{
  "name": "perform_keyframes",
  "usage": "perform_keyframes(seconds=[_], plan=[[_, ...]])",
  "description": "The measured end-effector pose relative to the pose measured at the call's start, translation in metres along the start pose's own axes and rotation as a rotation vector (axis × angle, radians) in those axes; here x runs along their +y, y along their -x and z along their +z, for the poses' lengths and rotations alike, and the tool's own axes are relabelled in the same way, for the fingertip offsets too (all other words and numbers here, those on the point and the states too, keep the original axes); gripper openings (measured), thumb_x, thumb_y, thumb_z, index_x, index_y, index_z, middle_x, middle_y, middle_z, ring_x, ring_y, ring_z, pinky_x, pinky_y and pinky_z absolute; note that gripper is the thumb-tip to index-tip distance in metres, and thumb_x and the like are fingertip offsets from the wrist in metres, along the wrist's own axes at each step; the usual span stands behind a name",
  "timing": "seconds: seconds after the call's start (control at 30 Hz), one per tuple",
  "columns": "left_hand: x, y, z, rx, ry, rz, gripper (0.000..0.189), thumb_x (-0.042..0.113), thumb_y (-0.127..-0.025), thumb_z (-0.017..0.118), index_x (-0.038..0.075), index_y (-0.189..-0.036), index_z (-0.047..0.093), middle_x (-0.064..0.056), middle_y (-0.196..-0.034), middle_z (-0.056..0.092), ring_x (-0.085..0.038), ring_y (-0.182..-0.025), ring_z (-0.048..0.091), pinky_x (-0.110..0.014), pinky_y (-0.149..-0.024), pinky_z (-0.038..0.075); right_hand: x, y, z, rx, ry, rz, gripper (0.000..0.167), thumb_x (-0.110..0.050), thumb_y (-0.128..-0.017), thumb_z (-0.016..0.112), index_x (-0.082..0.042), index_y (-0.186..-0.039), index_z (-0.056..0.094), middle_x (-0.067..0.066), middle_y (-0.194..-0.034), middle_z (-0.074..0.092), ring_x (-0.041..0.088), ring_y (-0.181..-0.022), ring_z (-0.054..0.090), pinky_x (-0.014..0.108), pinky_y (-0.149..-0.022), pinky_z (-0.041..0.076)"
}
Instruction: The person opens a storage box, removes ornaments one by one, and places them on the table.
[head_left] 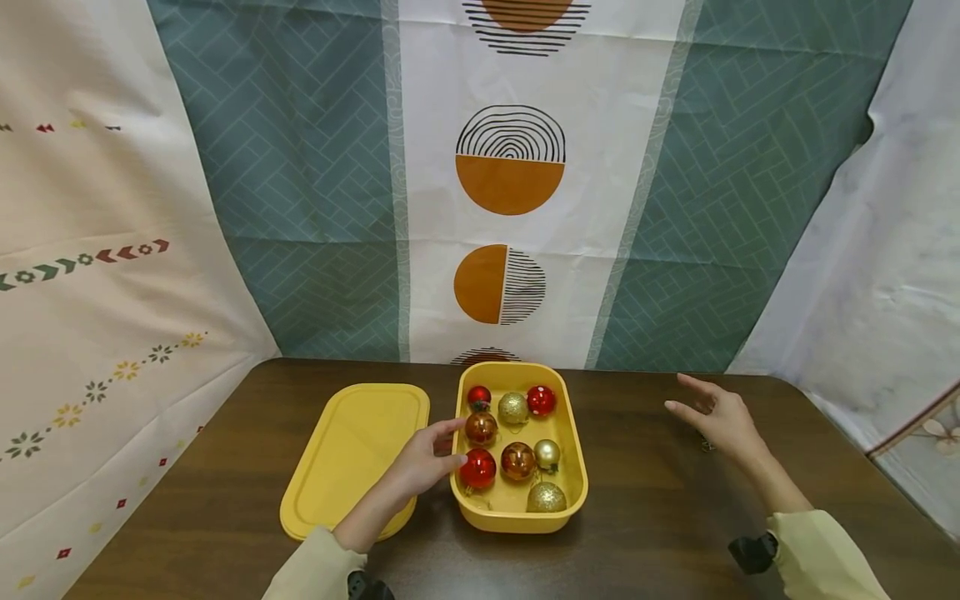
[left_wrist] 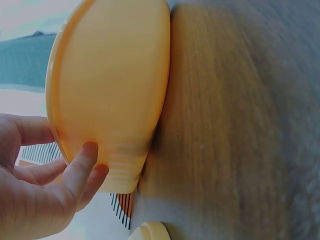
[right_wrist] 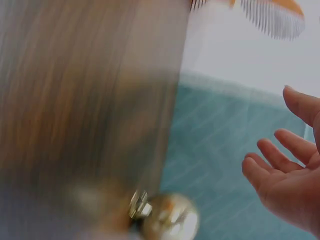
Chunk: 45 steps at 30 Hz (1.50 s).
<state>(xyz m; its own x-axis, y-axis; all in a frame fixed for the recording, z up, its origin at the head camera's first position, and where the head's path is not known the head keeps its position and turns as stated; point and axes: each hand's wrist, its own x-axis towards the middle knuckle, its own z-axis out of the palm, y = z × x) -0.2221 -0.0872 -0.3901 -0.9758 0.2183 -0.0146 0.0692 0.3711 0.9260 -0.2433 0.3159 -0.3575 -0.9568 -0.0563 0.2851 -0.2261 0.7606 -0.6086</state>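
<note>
A yellow plastic box (head_left: 520, 522) holds several Christmas baubles: red ones (head_left: 477, 469), shiny copper ones (head_left: 518, 461), a glittery gold one (head_left: 547, 497) and a smooth pale gold one (head_left: 547, 453). My left hand (head_left: 423, 458) holds the box's left rim, with fingers (left_wrist: 86, 157) on both sides of the wall. Over the right part of the table, my right hand (head_left: 723, 421) hovers with its fingers spread loosely and nothing in them. Below it lies a shiny gold bauble (right_wrist: 171, 220), mostly hidden by the hand in the head view.
A yellow lid (head_left: 352, 454) lies flat on the dark wooden table (head_left: 630, 533), left of the box. Behind the table's far edge hangs a patterned curtain (head_left: 322, 292). White cloths (head_left: 97, 333) close off both sides.
</note>
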Motion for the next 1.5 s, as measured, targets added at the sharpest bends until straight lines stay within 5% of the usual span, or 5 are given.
perform_keyframes(seconds=[0.23,0.67,1.07,1.5], plan=[[-0.003,-0.002,-0.001,-0.001,-0.007,-0.016,0.052,0.005,-0.081,0.064,0.001,-0.129,0.047,-0.021,-0.129,0.048,-0.038,-0.113,0.048,-0.046,-0.088,0.046,-0.04,0.002,0.025,-0.052,-0.154,-0.135,0.054,-0.018,-0.085,0.065,0.008,-0.128,0.045,0.029,-0.126,0.048,0.041,-0.114,0.048,0.045,-0.089,0.042],[-0.002,-0.001,0.0,-0.013,0.006,0.005,0.051,0.004,-0.081,0.063,0.0,-0.129,0.047,-0.022,-0.129,0.047,-0.038,-0.112,0.048,-0.045,-0.088,0.046,-0.102,0.004,0.078,-0.229,-0.283,-0.252,0.047,-0.01,-0.079,0.07,0.009,-0.119,0.054,0.023,-0.119,0.057,0.034,-0.109,0.055,0.038,-0.087,0.046],[-0.002,0.0,0.0,-0.013,0.006,0.007,0.052,0.005,-0.081,0.064,0.001,-0.13,0.047,-0.022,-0.129,0.047,-0.037,-0.112,0.048,-0.045,-0.087,0.046,-0.123,-0.001,0.116,-0.395,-0.146,-0.428,0.048,-0.014,-0.077,0.072,0.009,-0.115,0.057,0.023,-0.112,0.06,0.034,-0.102,0.058,0.044,-0.083,0.049],[-0.002,0.0,-0.001,-0.014,0.007,0.012,0.052,0.005,-0.081,0.064,-0.001,-0.129,0.047,-0.022,-0.128,0.049,-0.038,-0.113,0.048,-0.047,-0.089,0.045,-0.133,-0.006,0.133,-0.409,0.04,-0.415,0.046,-0.009,-0.069,0.077,0.006,-0.11,0.062,0.015,-0.104,0.065,0.028,-0.098,0.06,0.041,-0.084,0.047]])
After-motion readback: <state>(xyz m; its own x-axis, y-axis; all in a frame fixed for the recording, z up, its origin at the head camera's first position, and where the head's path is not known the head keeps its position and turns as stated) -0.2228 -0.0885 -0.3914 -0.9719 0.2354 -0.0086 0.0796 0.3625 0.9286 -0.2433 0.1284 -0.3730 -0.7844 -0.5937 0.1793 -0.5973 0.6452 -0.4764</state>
